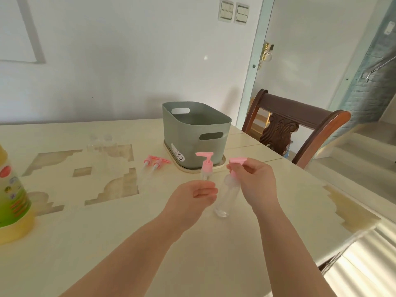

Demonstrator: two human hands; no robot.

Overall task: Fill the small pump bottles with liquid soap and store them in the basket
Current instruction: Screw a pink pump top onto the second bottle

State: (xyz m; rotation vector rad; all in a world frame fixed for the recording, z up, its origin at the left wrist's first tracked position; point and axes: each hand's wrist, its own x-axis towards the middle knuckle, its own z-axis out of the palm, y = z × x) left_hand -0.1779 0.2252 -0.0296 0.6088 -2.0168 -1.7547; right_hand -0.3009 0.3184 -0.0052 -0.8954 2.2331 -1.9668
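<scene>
One capped bottle (205,169) stands on the table (107,232) before the grey basket (192,133). Our right hand (257,181) pinches the pink pump (236,162) of a nearer bottle (225,196); our left hand (190,196) curls loosely beside it, holding nothing.

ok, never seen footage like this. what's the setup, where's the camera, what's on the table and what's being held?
There is no robot here. These are a person's two bare hands, filmed by one wide-angle camera worn on their head and looking forward and down.

The right hand pinches the pink pump head of a clear, tilted pump bottle. The left hand is loosely curled with nothing visibly in it. Just behind it stands a second pump bottle.

On the table are a grey-green basket on a cream tray, two loose pink pumps, faint clear bottles without pumps, and a big soap bottle at the left edge. Both pump bottles look empty.
</scene>
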